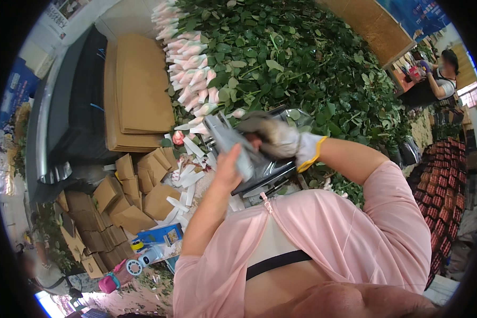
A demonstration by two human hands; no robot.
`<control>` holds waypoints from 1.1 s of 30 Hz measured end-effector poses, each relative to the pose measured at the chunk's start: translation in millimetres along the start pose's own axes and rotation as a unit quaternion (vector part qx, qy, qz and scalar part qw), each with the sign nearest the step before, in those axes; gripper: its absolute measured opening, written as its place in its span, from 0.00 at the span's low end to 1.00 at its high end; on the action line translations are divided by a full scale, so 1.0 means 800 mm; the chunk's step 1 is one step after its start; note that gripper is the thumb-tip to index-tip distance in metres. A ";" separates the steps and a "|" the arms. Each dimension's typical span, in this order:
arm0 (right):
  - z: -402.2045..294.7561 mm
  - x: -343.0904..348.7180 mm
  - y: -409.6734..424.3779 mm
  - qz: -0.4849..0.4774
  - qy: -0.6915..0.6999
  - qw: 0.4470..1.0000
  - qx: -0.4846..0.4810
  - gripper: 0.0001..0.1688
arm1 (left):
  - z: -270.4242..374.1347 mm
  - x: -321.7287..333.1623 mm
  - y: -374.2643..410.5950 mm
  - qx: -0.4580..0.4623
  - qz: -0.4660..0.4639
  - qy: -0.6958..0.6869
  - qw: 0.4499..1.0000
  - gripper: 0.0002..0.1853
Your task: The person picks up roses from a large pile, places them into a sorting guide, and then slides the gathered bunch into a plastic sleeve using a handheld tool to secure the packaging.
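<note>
My left hand point(227, 167), bare, is closed around a long grey flat object point(238, 155), blurred by motion; its exact kind cannot be told. Close beside it on the right is my right hand point(276, 137), in a grey and white work glove with a yellow cuff edge. Its fingers are blurred, so what they hold is unclear. Below both hands lies clear plastic film with dark edges point(271, 175). Just beyond them, rose stems with green leaves point(294, 67) are heaped, their heads in white netting sleeves point(196, 75) along the left side. One pink rose head point(178, 137) shows.
Flat brown cardboard sheets point(143, 87) are stacked at the left, beside black sheets point(77, 87). Folded cardboard pieces point(131, 198), white paper strips point(189, 179), a blue box point(163, 234) and a small handheld fan point(134, 267) lie nearer. Co-workers appear far right point(441, 75) and lower left point(51, 274).
</note>
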State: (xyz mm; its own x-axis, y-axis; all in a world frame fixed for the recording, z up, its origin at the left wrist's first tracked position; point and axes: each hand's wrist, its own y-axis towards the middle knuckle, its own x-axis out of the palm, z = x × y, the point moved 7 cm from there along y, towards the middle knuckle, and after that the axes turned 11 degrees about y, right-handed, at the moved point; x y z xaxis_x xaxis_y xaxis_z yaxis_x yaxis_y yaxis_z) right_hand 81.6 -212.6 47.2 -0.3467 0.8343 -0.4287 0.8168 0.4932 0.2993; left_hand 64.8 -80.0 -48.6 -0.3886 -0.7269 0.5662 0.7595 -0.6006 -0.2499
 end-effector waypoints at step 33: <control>0.028 -0.157 -0.114 -0.247 -0.332 0.838 0.356 0.19 | 0.025 0.111 0.024 0.256 0.045 0.821 0.508 0.26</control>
State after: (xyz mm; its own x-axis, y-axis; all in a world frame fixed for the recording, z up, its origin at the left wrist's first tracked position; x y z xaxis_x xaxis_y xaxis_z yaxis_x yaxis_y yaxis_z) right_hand 61.1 -368.1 54.7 -0.5844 0.1337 -0.8004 0.7988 0.2685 -0.5384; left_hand 55.1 -149.6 12.8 0.0685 -0.2930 -0.9537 0.6851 -0.6811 0.2584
